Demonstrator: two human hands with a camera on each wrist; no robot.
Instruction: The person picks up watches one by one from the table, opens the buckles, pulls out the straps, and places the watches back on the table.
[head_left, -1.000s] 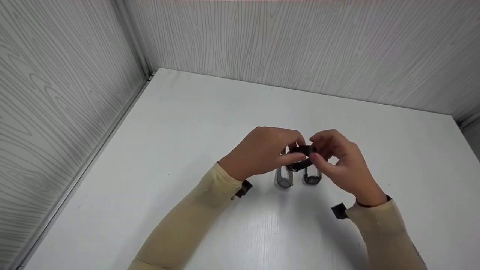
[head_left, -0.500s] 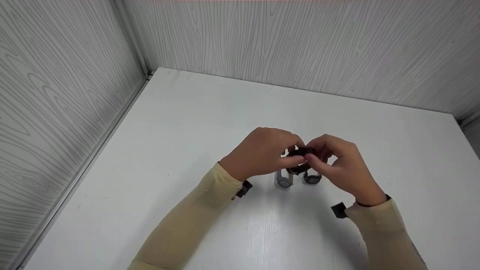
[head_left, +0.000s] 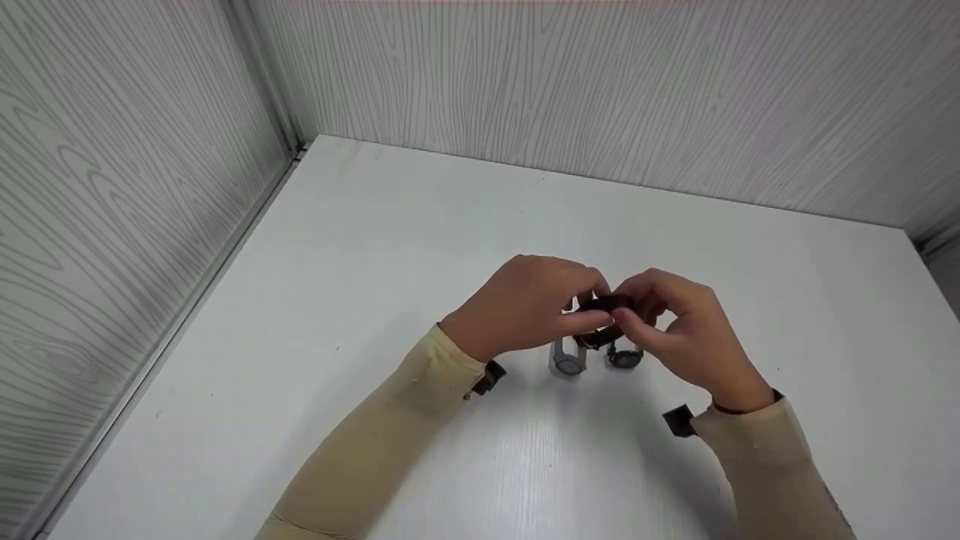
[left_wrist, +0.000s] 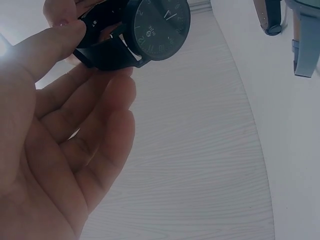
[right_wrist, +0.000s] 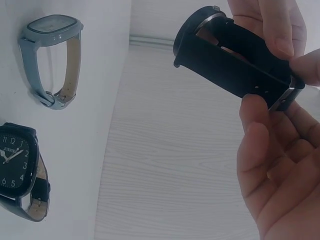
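A black wristwatch point(head_left: 606, 303) with a round dial is held between both hands over the table, its strap bent into a loop. My left hand point(head_left: 525, 307) pinches the strap from the left, thumb on the near side. From the right, my right hand point(head_left: 690, 330) pinches the same strap with thumb and fingers meeting the left fingertips. In the right wrist view, the fingers of both hands gather at the strap's buckle end point(right_wrist: 290, 92), away from the dial. The left wrist view shows the dark dial point(left_wrist: 162, 27) facing outward.
Just below the hands, a grey-blue watch point(head_left: 568, 364) and a black, square-faced watch point(head_left: 625, 358) stand side by side on the white table point(head_left: 420, 225), straps looped. Wood-grain panels point(head_left: 480, 82) enclose the table at the back and left.
My right hand has moved slightly left and down, its fingertips closing in on the strap beside the left ones. The left hand stays almost still, and the two standing watches have not moved.
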